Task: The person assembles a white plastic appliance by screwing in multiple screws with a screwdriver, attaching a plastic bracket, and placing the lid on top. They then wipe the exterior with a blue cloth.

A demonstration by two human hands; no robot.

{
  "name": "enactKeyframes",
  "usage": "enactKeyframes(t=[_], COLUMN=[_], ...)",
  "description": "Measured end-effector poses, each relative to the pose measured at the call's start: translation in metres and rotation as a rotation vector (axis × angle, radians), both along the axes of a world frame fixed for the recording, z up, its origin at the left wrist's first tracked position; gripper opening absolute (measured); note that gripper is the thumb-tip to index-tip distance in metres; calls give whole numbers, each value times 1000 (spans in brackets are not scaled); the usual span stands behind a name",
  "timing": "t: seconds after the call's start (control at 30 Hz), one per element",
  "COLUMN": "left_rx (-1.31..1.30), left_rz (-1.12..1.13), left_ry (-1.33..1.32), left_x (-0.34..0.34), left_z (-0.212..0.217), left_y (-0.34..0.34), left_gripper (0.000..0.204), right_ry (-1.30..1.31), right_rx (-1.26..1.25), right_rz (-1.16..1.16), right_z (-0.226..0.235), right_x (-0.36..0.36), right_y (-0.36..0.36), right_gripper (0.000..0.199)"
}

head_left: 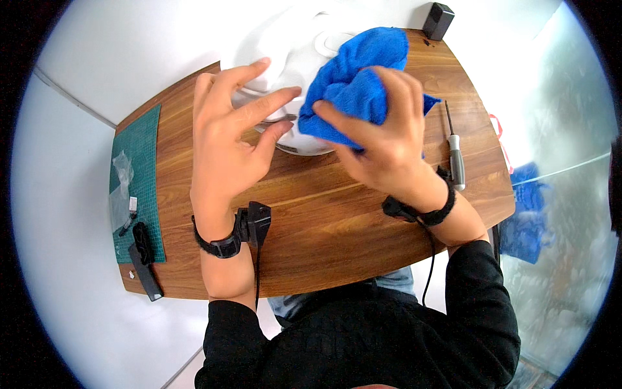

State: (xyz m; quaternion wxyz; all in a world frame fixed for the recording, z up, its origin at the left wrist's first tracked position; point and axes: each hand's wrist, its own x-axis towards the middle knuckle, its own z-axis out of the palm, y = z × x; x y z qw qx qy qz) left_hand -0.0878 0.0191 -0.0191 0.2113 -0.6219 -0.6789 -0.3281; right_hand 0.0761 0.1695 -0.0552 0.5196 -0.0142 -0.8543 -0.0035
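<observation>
A white, rounded, glossy object (310, 144) stands at the far edge of the table, and its kind I cannot make out. My right hand (392, 133) is wrapped round a bunched blue cloth (363, 91), which covers the right side of the white object. My left hand (233, 129) is at the object's left side with fingers spread apart and bent. Its fingertips are over or against the white surface; whether they touch is unclear.
A screwdriver (456, 159) lies right of the cloth. A small black box (438, 21) stands at the far right corner. On the left, a green cutting mat (139, 139) bears a clear plastic bag (122, 172) and small black items, with a black rectangular device (146, 275) near its front edge.
</observation>
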Motion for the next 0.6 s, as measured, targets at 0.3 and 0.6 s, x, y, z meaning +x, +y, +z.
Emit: enactKeyframes(t=[0.3,0.6], left_rx=[15,-43], left_rz=[-37,-45], left_ry=[-139,-124], left_x=[-15,-1], left_z=[-13,-7], left_y=[8,8], left_gripper=[78,69], right_ry=[81,182], right_rx=[44,112], right_rz=[-77,-40], right_z=[-3,-13], right_x=[9,-10], right_y=[39,6], right_gripper=[47,32])
